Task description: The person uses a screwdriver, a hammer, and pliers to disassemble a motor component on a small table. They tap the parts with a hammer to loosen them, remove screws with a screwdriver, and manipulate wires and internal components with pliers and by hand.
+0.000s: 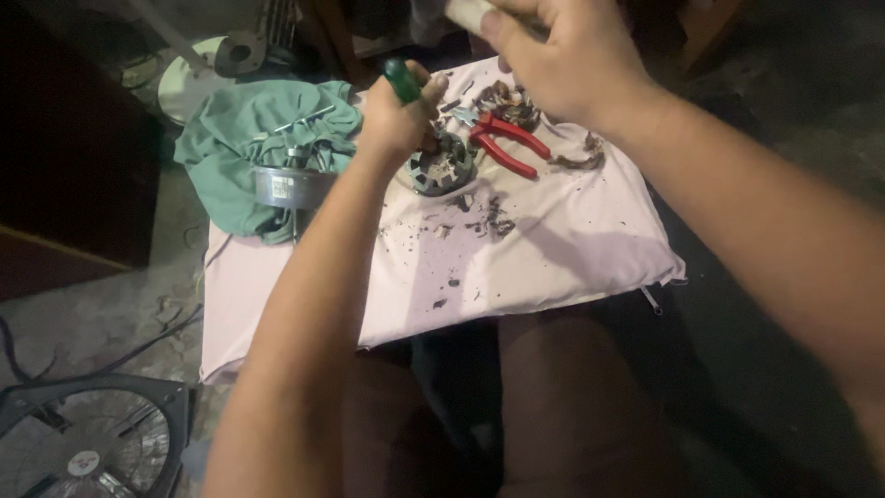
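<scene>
**Both hands busy over a motor stator on a pink cushion**

We see the left hand [398, 115] clenched around a green-handled tool [403, 79], probably a screwdriver, its tip hidden behind the fist. It is held upright, just over the round grey metal stator ring with slots [441, 168], which sits on the pale pink cushion [553, 249], near its far middle. The right hand [564, 57] is raised above the cushion's far edge, fingers curled around a pale cylindrical object [468, 11] mostly cut off by the frame; we cannot tell what it is. Red-handled pliers [505, 143] lie just right of the stator, dark scraps [489, 221] scattered in front. To the left, a crumpled green cloth [240, 134] holds a round silver metal motor housing [288, 184]. A black fan grille [88, 443] sits on the floor, lower left.
</scene>
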